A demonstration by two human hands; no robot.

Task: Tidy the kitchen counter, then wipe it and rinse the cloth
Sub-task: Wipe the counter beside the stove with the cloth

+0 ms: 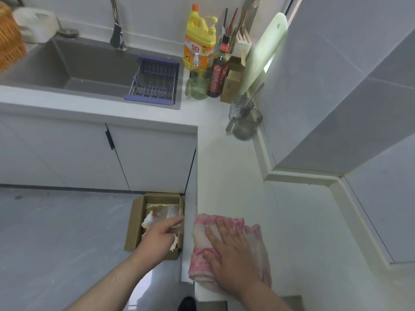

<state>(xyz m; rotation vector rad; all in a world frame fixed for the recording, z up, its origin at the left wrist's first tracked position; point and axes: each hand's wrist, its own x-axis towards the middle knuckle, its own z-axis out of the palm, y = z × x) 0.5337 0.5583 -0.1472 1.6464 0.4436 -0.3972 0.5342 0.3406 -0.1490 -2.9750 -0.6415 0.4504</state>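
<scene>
A pink and white cloth (pixel 203 230) lies flat on the white counter (pixel 226 176) near its front end. My right hand (pixel 233 254) presses down on the cloth with fingers spread. My left hand (pixel 160 234) hangs off the counter's left edge, over an open cardboard box (pixel 132 227) on the floor, and holds a scrap of pale crumpled paper (pixel 174 242). The grey sink (pixel 89 66) with its faucet (pixel 116 34) is at the far left of the counter.
At the counter's back corner stand a yellow detergent bottle (pixel 198 39), a dark sauce bottle (pixel 219 68), a green cup (pixel 197 85), a small carton (pixel 231 84), two grey jugs (pixel 244 122) and a cutting board (pixel 262 50). A blue drying rack (pixel 155 81) sits in the sink.
</scene>
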